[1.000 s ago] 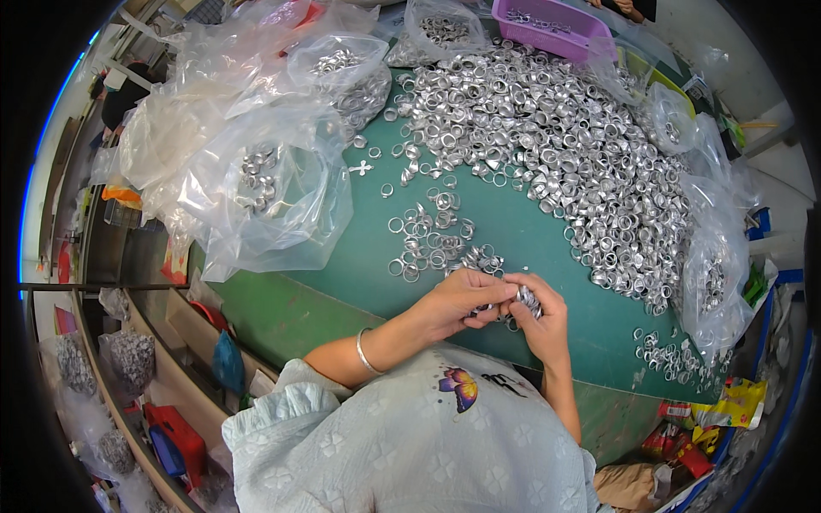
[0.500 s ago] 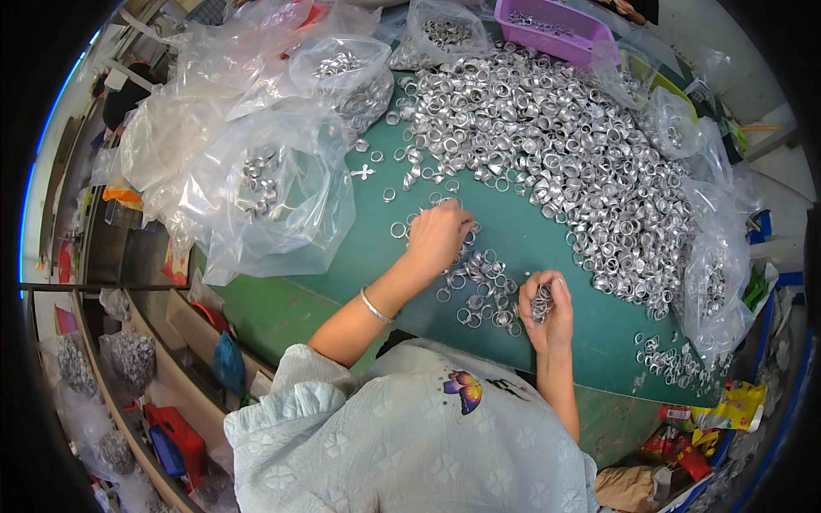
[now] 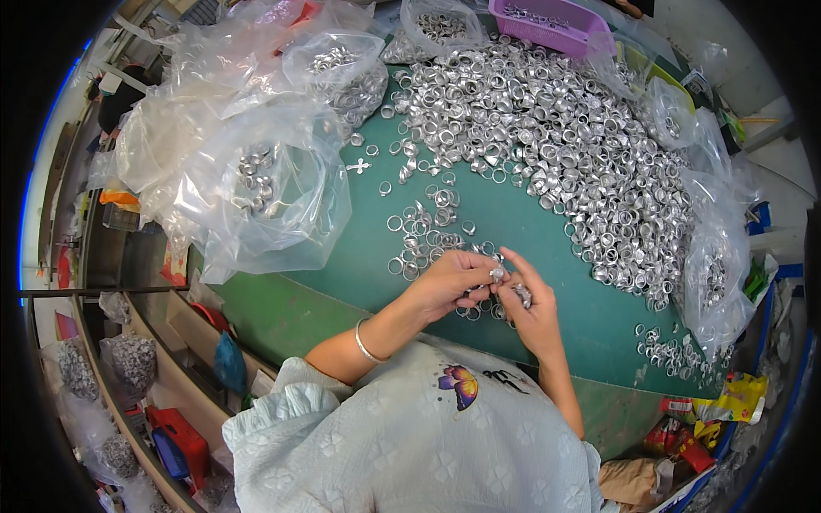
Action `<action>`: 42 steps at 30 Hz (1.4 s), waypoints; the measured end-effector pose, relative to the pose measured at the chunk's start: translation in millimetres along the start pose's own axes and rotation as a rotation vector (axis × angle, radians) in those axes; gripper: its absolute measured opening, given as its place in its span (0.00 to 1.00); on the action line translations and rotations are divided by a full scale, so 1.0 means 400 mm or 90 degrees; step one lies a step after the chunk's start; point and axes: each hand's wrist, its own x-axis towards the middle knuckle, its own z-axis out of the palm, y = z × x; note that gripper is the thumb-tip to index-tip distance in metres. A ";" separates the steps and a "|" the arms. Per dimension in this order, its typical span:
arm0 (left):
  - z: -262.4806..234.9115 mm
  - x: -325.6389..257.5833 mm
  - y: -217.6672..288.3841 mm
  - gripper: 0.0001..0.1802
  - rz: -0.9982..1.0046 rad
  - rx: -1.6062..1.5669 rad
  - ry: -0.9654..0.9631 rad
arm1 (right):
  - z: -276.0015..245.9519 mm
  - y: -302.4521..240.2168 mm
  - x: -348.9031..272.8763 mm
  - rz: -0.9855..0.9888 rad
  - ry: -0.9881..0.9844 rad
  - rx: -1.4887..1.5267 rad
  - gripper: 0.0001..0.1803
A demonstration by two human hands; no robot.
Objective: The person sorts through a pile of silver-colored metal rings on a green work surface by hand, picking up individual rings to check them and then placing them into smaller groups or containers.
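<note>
Close in front of me, both hands meet above a small group of silver rings [image 3: 419, 242] on the green table. My left hand [image 3: 451, 284], with a bangle on its wrist, is closed in a pinch on a silver ring [image 3: 497, 273]. My right hand [image 3: 534, 312] curls around several rings [image 3: 521, 295], its forefinger stretched toward the left fingertips. Some rings beneath the hands are partly hidden. Farther off spreads a big heap of silver rings [image 3: 513, 111]. A cross-shaped silver piece [image 3: 358, 166] lies left of the small group.
Clear plastic bags [image 3: 274, 197] with rings crowd the left of the table [image 3: 359, 227]. A purple basket [image 3: 552, 32] stands at the far edge. More bags [image 3: 714, 274] and scattered rings [image 3: 671, 352] lie on the right. Shelves with bagged rings [image 3: 132, 363] are at lower left.
My left hand has moved right and nearer from the small group, now meeting the right hand with a ring pinched. My right hand has shifted slightly left. More rings of the small group show.
</note>
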 end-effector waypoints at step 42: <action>-0.099 0.111 0.083 0.06 0.288 1.229 0.221 | -0.074 0.081 0.017 0.130 0.181 0.321 0.19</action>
